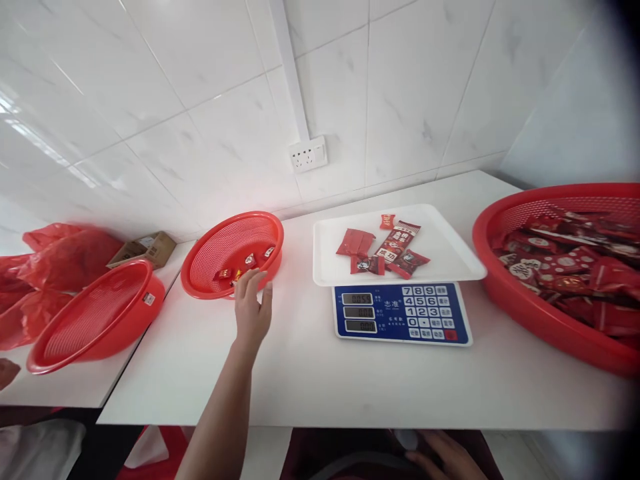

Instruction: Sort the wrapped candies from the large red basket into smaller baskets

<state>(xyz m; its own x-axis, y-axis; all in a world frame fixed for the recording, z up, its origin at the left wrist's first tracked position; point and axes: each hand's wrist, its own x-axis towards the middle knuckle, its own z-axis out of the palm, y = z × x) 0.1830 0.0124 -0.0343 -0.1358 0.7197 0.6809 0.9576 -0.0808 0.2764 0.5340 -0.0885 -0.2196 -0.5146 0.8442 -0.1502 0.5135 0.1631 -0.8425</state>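
My left hand (253,307) reaches forward over the white table (300,373), palm down, fingers stretched out and thumb apart. Its fingertips are at the near rim of a small red mesh basket (200,263), and it holds nothing. A few small wrapped candies (249,261) lie inside that basket, just beyond the fingers. My right hand (445,457) rests low at the bottom edge, below the table, lying flat on something dark. To the right, a blue digital scale (400,313) carries a white tray (450,253) with several red snack packets (390,250).
A large red basket (495,267) heaped with red packets stands at the right edge. Another red mesh basket (100,313) sits tilted on a lower table at left, with red plastic bags (60,260) and a cardboard box (145,248) behind it. A wall socket (309,155) is mounted on the tiled wall.
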